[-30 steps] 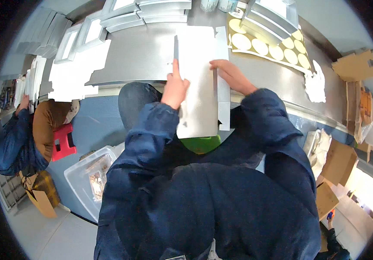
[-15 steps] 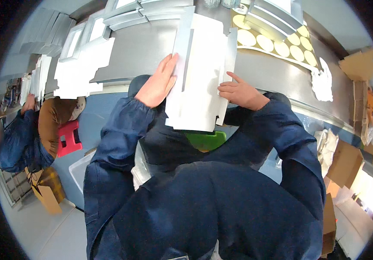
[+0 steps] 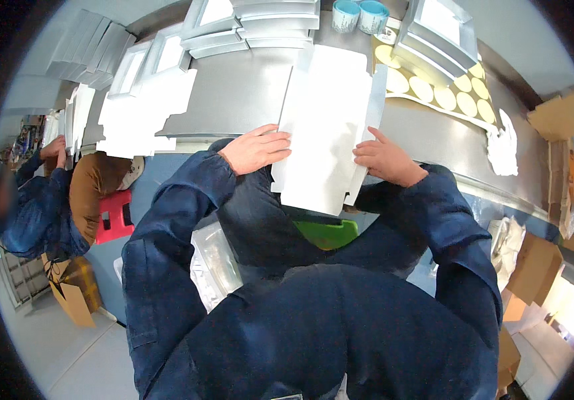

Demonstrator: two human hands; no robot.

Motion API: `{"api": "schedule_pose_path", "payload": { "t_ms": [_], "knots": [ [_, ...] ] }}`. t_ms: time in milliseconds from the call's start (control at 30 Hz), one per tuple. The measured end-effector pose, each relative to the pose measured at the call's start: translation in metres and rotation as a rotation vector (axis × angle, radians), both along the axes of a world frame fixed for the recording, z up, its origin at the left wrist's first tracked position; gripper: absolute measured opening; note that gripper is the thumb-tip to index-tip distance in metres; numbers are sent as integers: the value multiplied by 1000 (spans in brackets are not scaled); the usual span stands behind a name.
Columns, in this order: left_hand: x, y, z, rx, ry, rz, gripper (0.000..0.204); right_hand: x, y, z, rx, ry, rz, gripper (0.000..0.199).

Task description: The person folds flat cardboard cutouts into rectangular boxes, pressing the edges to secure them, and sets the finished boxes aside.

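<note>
Centrally, white card blank (image 3: 323, 127): mid-frame, lower end overhanging the metal bench (image 3: 233, 93).
Left hand (image 3: 255, 152): fingers together over the left edge; cannot tell if pinching.
Right hand (image 3: 388, 160): fingers parted at the grey flap (image 3: 377, 93); pinch unclear.
Handling: even pressure along creases should keep folds straight.
Card: smooth, stiff-looking, notched.

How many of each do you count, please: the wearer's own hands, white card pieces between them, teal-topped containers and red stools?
Wearer's hands: 2
White card piece: 1
Teal-topped containers: 2
Red stool: 1
Total: 6
</note>
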State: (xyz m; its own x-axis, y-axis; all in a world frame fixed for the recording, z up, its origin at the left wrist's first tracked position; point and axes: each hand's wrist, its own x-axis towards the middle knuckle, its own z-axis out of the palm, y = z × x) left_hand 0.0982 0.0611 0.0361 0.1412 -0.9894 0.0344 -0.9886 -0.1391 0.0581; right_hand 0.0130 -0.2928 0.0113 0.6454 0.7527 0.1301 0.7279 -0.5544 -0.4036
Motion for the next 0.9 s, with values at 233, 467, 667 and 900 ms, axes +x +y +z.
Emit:
{"api": "schedule_pose_path", "payload": {
  "t_ms": [233, 467, 667, 900],
  "knots": [
    [23, -12, -4, -60, 236, -142, 21, 4, 2, 1, -59, -44, 33, 29],
    [32, -34, -12, -46, 203, -378, 25, 9, -4, 3, -86, -34, 57, 34],
    [18, -28, -27, -59, 273, -295, 34, 5, -5, 7, -93, 27, 139, 31],
    [-8, -29, -15, -14, 390, 26, 22, -2, -4, 11, -55, 70, 80, 24]
  ]
}}
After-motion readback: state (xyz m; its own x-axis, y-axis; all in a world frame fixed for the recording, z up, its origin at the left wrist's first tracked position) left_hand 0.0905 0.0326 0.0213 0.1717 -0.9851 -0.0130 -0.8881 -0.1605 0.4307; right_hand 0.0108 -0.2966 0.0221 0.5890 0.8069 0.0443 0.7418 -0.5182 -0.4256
